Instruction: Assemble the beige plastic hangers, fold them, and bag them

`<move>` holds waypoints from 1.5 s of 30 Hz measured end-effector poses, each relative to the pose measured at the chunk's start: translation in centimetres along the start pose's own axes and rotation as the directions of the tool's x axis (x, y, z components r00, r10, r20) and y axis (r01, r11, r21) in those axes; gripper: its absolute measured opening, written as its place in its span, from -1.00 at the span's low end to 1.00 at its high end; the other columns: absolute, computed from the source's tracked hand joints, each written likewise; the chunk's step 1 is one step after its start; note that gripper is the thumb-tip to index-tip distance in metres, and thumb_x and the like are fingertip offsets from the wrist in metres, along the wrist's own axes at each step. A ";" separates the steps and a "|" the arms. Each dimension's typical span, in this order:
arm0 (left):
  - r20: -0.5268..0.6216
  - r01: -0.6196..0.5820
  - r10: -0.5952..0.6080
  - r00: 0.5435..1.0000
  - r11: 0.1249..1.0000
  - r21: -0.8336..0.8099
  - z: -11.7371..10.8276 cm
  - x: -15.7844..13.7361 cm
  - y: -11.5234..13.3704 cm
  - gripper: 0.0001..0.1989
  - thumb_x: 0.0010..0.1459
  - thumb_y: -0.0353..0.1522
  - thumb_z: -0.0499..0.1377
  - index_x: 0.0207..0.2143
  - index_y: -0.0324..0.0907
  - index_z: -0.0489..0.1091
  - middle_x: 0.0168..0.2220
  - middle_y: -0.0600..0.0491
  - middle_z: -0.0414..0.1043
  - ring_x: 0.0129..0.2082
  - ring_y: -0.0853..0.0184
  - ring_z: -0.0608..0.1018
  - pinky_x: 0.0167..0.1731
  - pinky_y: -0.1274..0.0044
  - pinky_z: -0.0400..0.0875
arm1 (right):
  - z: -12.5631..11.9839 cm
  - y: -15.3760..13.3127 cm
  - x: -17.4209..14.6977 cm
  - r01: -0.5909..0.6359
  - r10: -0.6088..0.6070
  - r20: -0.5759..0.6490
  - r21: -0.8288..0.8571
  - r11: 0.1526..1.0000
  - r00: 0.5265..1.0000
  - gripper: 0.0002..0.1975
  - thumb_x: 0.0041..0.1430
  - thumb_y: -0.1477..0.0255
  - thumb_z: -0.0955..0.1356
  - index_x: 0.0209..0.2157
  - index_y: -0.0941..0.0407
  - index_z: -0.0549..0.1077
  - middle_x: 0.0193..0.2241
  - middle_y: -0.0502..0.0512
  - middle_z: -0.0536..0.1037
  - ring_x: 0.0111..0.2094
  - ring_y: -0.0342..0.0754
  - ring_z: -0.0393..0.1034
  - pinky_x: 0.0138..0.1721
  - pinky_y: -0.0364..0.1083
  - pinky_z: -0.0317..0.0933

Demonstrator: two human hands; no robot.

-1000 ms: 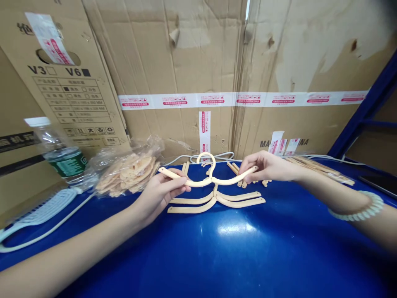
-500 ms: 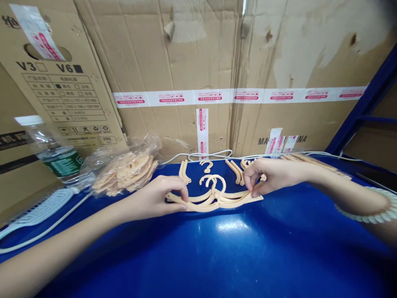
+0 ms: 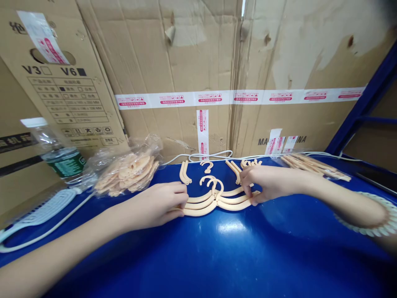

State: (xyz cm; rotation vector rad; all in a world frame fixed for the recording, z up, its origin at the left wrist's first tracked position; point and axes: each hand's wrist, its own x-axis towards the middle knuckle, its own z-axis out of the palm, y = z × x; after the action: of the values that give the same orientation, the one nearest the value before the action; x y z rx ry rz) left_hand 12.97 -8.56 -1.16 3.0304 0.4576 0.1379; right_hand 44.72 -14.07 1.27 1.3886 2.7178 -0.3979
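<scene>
One head-worn view, looking forward and down across blue table [image 3: 198, 256]. Close to left hand [image 3: 166, 203] and right hand [image 3: 268, 182]; cardboard [image 3: 173, 62] fills most of upper half.

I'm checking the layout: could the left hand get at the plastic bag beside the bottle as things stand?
Probably yes, once the left hand releases the front hanger: nothing visible blocks its way to the plastic bag.

Workshop or storeroom corner, apparently.
Furnished with blue tabletop [image 3: 235, 260]; backed by taped, printed cardboard [image 3: 186, 54]; flanked by blue frame [image 3: 366, 101]; stocked with bagged tan parts [image 3: 130, 171].
</scene>
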 end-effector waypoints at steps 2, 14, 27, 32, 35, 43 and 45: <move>-0.018 -0.021 0.022 1.000 0.999 0.040 0.0 0.1 0.1 -0.87 0.22 -0.49 0.11 -0.41 -0.17 0.28 -0.34 0.06 0.34 -0.34 0.31 0.42 -0.37 0.54 0.27 | 0.1 0.1 0.1 -0.010 0.010 -0.003 -0.027 1.000 1.000 -0.95 -0.04 0.56 0.47 -0.45 0.17 0.59 -0.39 0.10 0.58 -0.25 0.00 0.44 -0.19 -0.09 0.20; -0.059 0.006 0.007 0.998 0.979 0.203 -0.2 0.3 1.1 -0.89 0.08 -0.52 0.08 -0.43 -0.15 0.22 -0.40 0.05 0.33 -0.40 0.26 0.38 -0.42 0.48 0.23 | 0.0 -0.7 -0.2 -0.189 0.191 0.006 -0.132 0.973 0.982 -0.92 -0.03 0.50 0.44 -0.40 0.14 0.53 -0.47 0.02 0.53 -0.45 -0.07 0.36 -0.48 -0.15 0.04; -0.413 -0.187 0.314 0.855 0.929 0.319 4.8 0.8 3.4 -0.83 0.18 -0.51 0.02 -0.45 -0.16 0.29 -0.52 0.04 0.31 -0.50 0.27 0.32 -0.43 0.41 0.21 | -0.6 -0.9 -0.5 -0.193 0.193 -0.014 -0.139 0.971 0.981 -0.97 0.04 0.52 0.37 -0.46 0.13 0.45 -0.50 0.03 0.51 -0.48 -0.08 0.36 -0.49 -0.15 0.02; -0.413 -0.228 0.357 0.838 0.917 0.328 4.7 0.7 3.3 -0.84 0.14 -0.52 0.03 -0.46 -0.15 0.30 -0.54 0.04 0.30 -0.53 0.27 0.31 -0.48 0.41 0.19 | -0.8 -1.1 -0.7 -0.209 0.205 -0.046 -0.119 0.971 0.978 -0.94 0.05 0.54 0.33 -0.46 0.13 0.45 -0.49 0.05 0.51 -0.47 -0.08 0.37 -0.48 -0.15 0.06; -0.396 -0.215 0.351 0.849 0.913 0.348 4.8 0.6 3.2 -0.83 0.14 -0.51 0.02 -0.47 -0.15 0.31 -0.55 0.03 0.29 -0.53 0.28 0.30 -0.48 0.42 0.20 | -0.7 -1.1 -0.6 -0.202 0.196 -0.053 -0.138 0.970 0.979 -0.93 0.07 0.52 0.33 -0.46 0.13 0.45 -0.49 0.05 0.50 -0.46 -0.08 0.36 -0.47 -0.14 0.06; -0.392 -0.220 0.341 0.855 0.921 0.321 5.0 0.7 3.3 -0.84 0.14 -0.52 0.03 -0.46 -0.18 0.32 -0.53 0.02 0.31 -0.51 0.27 0.31 -0.46 0.41 0.21 | -0.3 -1.1 -0.6 -0.185 0.180 -0.041 -0.165 0.969 0.983 -0.93 0.07 0.52 0.33 -0.47 0.12 0.43 -0.51 0.03 0.50 -0.48 -0.08 0.35 -0.48 -0.15 0.02; -0.410 -0.214 0.326 0.852 0.931 0.294 4.8 0.8 3.3 -0.85 0.15 -0.52 0.04 -0.45 -0.18 0.31 -0.53 0.02 0.32 -0.50 0.27 0.32 -0.45 0.42 0.22 | -0.4 -1.1 -0.7 -0.181 0.177 -0.041 -0.160 0.970 0.983 -0.92 0.07 0.51 0.33 -0.48 0.12 0.42 -0.51 0.04 0.50 -0.48 -0.08 0.35 -0.48 -0.15 0.02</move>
State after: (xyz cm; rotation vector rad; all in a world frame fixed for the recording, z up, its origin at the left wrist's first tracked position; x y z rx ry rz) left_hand 15.16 -11.71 -5.56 3.2716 0.0574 0.8879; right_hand 44.28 -15.08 1.99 1.5847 2.5487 -0.1417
